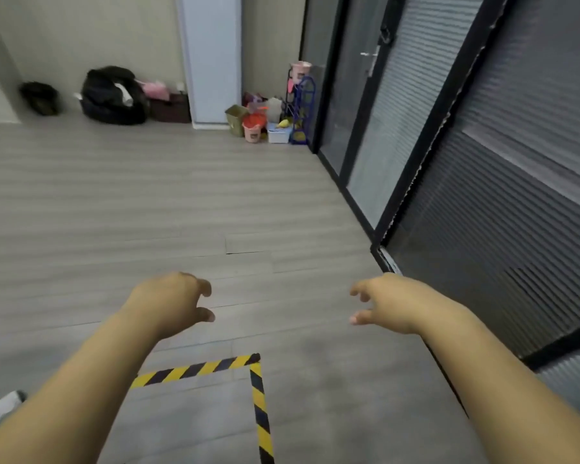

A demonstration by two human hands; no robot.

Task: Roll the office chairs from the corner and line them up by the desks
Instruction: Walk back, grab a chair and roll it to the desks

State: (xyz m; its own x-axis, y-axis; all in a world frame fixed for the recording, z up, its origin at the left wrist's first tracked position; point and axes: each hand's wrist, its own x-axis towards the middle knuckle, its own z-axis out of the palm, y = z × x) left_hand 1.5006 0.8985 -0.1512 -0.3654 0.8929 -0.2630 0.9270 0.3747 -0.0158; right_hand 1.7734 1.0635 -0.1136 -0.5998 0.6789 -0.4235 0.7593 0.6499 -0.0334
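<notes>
Head view. My left hand and my right hand reach forward over the floor, well apart, palms turned toward each other. On both, the fingers hang loosely curled and hold nothing; neither touches any object. Both forearms are bare.

Just near of the hands, between my arms, yellow-and-black striped tape marks a corner on the grey plank floor. At the near left edge a white-and-grey object shows only in part; I cannot tell what it is.

Along the right runs a black-framed glass partition with horizontal blinds, and a door handle shows farther along it. At the far wall stands a pale panel. Left of it lie a black bag, a smaller dark bag and a dark box. Right of it, in the far corner, cluster a pink bucket, an olive bin, a white tub and a blue wire rack.

No office chair or worktop lies within this view.
</notes>
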